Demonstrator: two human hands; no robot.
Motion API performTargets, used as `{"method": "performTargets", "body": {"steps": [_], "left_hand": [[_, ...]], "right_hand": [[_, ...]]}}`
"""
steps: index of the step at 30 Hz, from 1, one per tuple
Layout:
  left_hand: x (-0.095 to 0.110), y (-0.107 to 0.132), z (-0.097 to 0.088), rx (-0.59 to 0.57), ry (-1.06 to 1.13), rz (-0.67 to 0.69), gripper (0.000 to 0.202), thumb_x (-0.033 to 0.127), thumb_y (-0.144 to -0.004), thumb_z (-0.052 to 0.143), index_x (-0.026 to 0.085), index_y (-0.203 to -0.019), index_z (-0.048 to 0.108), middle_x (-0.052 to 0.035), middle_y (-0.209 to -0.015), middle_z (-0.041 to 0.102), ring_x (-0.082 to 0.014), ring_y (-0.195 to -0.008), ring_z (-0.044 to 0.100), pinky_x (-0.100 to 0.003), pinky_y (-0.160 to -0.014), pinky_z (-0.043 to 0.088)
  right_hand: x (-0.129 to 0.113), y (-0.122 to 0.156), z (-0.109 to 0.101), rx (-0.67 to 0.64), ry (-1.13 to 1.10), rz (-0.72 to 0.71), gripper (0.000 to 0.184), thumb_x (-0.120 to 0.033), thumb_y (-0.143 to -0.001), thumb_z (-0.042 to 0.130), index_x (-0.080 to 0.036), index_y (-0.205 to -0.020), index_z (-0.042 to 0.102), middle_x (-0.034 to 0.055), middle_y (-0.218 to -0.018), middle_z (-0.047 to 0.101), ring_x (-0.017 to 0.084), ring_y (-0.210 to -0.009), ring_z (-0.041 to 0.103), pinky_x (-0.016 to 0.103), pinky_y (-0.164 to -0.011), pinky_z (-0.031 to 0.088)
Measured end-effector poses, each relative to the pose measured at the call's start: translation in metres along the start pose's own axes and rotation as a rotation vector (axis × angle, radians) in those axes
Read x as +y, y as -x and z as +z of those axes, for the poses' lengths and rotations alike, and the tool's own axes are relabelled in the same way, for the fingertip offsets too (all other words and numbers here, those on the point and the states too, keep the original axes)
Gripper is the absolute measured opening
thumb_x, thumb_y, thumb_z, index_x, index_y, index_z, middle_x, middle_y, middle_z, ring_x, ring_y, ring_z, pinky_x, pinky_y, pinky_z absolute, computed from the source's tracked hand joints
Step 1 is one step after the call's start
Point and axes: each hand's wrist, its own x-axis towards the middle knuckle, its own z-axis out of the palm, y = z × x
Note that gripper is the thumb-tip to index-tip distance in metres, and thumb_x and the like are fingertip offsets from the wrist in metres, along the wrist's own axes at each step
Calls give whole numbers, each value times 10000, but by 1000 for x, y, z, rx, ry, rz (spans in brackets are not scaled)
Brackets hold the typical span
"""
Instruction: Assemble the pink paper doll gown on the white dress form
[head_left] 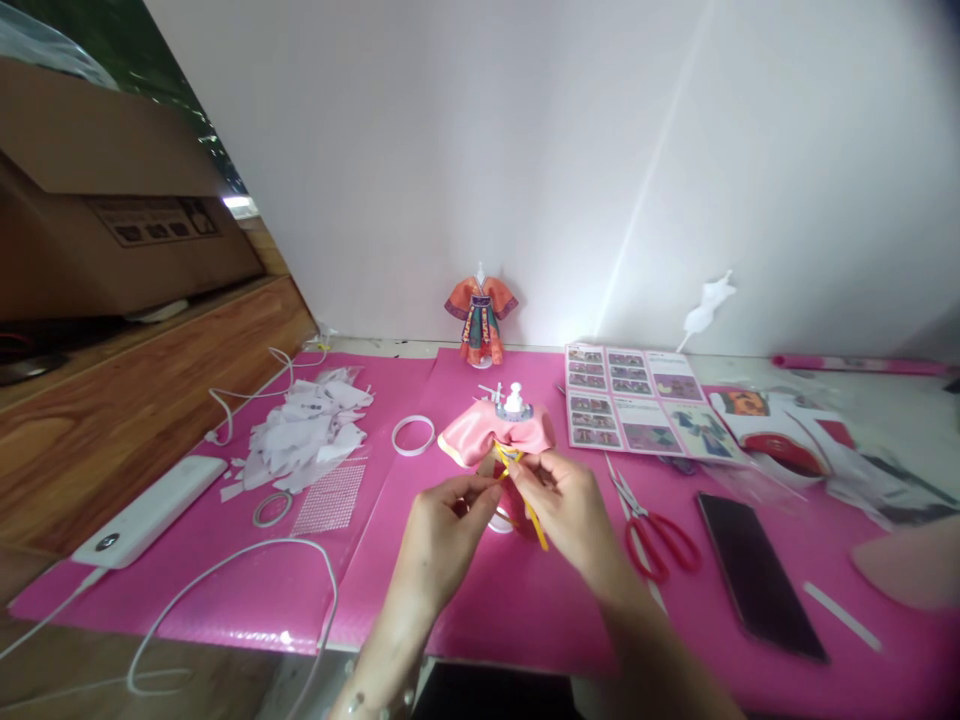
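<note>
In the middle of the mat stands a small white doll mannequin [514, 399] in a pink dress top [474, 432] with wide sleeves and a grey patterned collar. A thin yellow ribbon [538, 527] runs around the front of its waist, one end hanging down. My right hand [568, 508] pinches this ribbon between thumb and fingertips, just right of the waist. Close by on the left, my left hand [448, 535] is closed, thumb and finger pinched at the ribbon's other side. The fingers partly hide the red skirt [511, 502].
Red-handled scissors [651, 530] and a black phone [761, 575] lie to the right. Behind them stands a printed instruction sheet [652, 402]. A finished orange doll dress [481, 315] stands at the wall. Left are fabric scraps [307, 430], a tape roll [413, 436] and a white power bank [150, 512].
</note>
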Motion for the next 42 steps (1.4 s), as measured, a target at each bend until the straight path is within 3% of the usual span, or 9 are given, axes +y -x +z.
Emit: {"method": "performTargets", "body": {"steps": [6, 15, 23, 28, 42], "left_hand": [[0, -6, 3, 12, 64, -26, 225, 372, -777, 686, 162, -754, 765, -46, -705, 711, -179, -661, 598, -263, -619, 423], [3, -6, 5, 0, 157, -15, 299, 425, -785, 683, 149, -681, 730, 11, -583, 572, -108, -555, 454, -223, -541, 349], [-5, -19, 15, -110, 444, -198, 419, 535, -667, 763, 138, -677, 627, 99, -442, 356, -21, -385, 185, -189, -384, 107], [-6, -20, 22, -100, 597, -214, 440, 529, -615, 814, 158, -665, 584, 124, -400, 314, -9, -353, 161, -178, -362, 91], [-5, -19, 33, -45, 756, -223, 424, 486, -599, 846, 164, -713, 596, 148, -369, 280, -6, -341, 129, -165, -349, 88]], "right_hand": [[-4, 0, -2, 20, 19, -28, 262, -385, -843, 579, -168, -720, 657, 3, -575, 600, 126, -508, 522, 227, -488, 380], [-2, 0, -3, 14, 31, -22, 250, -368, -841, 580, -169, -705, 647, 3, -578, 610, 131, -521, 547, 225, -494, 390], [-4, -1, -4, -5, -19, -26, 233, -337, -832, 605, -166, -692, 678, 24, -604, 675, 149, -544, 611, 225, -516, 436], [-7, 1, -7, -8, -23, -14, 231, -330, -834, 604, -169, -704, 706, 38, -634, 705, 161, -547, 619, 239, -511, 440], [-5, 0, -6, -28, -19, 4, 231, -340, -815, 597, -169, -689, 688, 35, -607, 685, 165, -547, 617, 240, -513, 443]]}}
